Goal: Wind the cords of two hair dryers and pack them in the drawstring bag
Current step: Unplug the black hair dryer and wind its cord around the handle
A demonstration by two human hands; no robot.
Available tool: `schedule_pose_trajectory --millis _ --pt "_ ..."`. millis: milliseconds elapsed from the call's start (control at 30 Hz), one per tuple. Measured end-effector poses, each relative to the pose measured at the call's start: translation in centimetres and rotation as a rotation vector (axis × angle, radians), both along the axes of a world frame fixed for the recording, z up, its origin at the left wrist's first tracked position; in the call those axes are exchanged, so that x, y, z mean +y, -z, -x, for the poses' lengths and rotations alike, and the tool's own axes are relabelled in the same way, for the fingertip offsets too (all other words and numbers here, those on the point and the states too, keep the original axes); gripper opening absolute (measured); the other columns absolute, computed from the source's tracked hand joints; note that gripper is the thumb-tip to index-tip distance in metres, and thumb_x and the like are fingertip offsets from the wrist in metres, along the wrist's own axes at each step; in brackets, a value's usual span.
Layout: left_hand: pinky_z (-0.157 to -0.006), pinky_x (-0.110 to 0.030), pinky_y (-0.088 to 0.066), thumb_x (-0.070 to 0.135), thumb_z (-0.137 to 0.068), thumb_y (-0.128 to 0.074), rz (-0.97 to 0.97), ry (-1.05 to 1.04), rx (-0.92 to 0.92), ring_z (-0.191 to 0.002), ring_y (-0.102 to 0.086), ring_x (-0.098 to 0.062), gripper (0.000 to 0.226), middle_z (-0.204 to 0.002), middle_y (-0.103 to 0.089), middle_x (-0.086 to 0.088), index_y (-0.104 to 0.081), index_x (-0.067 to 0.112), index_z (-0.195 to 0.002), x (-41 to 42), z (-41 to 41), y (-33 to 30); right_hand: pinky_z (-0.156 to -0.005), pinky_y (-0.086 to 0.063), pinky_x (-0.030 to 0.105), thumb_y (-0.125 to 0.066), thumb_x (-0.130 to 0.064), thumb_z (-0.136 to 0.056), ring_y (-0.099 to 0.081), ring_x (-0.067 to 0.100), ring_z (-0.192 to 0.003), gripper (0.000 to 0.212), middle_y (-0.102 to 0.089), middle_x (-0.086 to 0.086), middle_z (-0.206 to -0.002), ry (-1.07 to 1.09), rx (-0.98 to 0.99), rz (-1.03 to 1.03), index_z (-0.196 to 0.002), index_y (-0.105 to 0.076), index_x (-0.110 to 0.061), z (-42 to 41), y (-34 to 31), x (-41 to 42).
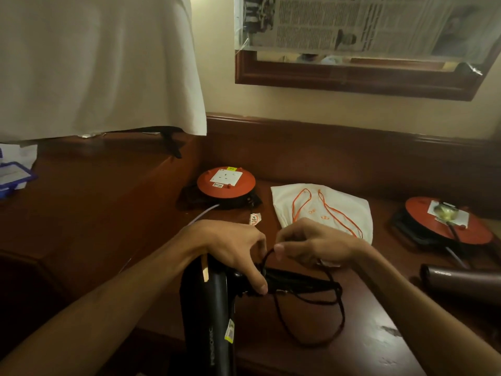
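Observation:
A black hair dryer stands with its barrel toward me at the bottom centre, its handle pointing right. My left hand grips the dryer where handle meets body, pinning wound cord there. My right hand pinches a loop of the black cord just above the handle. The rest of the cord lies in loose loops on the wooden desk. A second, brown hair dryer lies at the right edge. The white drawstring bag with orange strings lies flat behind my hands.
Two red extension cord reels sit on the desk, one at back centre, one at right with a plug in it. A raised wooden ledge is at left under a white cloth. A framed mirror hangs on the wall.

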State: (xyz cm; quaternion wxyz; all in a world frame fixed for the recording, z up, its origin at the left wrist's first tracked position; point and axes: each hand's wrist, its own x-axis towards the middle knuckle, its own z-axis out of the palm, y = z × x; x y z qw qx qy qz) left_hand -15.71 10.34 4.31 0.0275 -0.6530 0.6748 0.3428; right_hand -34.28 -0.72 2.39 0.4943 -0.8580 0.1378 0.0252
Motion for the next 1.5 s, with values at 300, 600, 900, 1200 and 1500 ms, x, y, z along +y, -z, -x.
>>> schedule_pose_trajectory --millis 300,600,900,1200,1500 --pt "-0.09 -0.037 -0.058 0.049 -0.082 -0.08 -0.007 -0.01 0.102 -0.07 -0.069 0.008 0.04 -0.096 -0.078 0.006 -0.077 0.021 -0.111 0.6 -1.5 -0.3 -0.056 -0.049 0.024 -0.053 -0.013 -0.104 -0.065 0.02 -0.062 0.033 -0.075 0.009 -0.083 -0.282 0.09 0.185 -0.135 -0.065 -0.017 2.3 -5.0 1.0" --pt "-0.099 -0.043 -0.056 0.053 -0.082 -0.078 0.131 -0.156 0.318 -0.095 -0.077 -0.022 0.044 -0.102 -0.08 -0.006 -0.075 0.017 -0.107 1.4 -5.1 -0.4 -0.054 -0.044 0.018 -0.053 -0.028 -0.104 -0.055 0.007 -0.054 0.031 -0.071 -0.001 -0.072 -0.118 -0.044 0.178 -0.131 -0.067 -0.032 4.9 -0.7 4.6" --pt "-0.082 -0.028 -0.055 0.036 -0.085 -0.08 0.092 -0.134 0.359 -0.083 -0.076 -0.01 0.034 -0.094 -0.08 0.002 -0.076 0.012 -0.108 1.2 -4.0 1.5 -0.071 -0.055 0.041 -0.059 -0.013 -0.099 -0.07 0.023 -0.079 0.034 -0.077 0.003 -0.095 -0.039 -0.127 0.286 -0.123 -0.07 -0.035 2.6 5.5 5.8" --pt "-0.085 -0.036 -0.058 0.026 -0.084 -0.083 -0.003 0.019 0.412 -0.081 -0.075 -0.016 0.03 -0.092 -0.079 -0.001 -0.074 0.011 -0.108 1.7 -2.0 -0.1 -0.062 -0.052 0.033 -0.071 -0.04 -0.091 -0.069 0.022 -0.072 0.022 -0.071 0.019 -0.086 0.043 -0.097 0.154 -0.088 -0.069 -0.018 0.4 5.9 2.2" --pt "-0.071 -0.035 -0.051 0.059 -0.075 -0.081 0.026 -0.017 0.138 -0.076 -0.066 -0.01 0.05 -0.093 -0.074 0.0 -0.071 0.019 -0.104 1.6 -0.3 3.5 -0.059 -0.045 0.043 -0.059 -0.025 -0.1 -0.057 0.024 -0.063 0.025 -0.066 0.013 -0.076 -0.112 0.02 0.347 -0.089 -0.07 -0.007 -2.0 2.2 1.6"
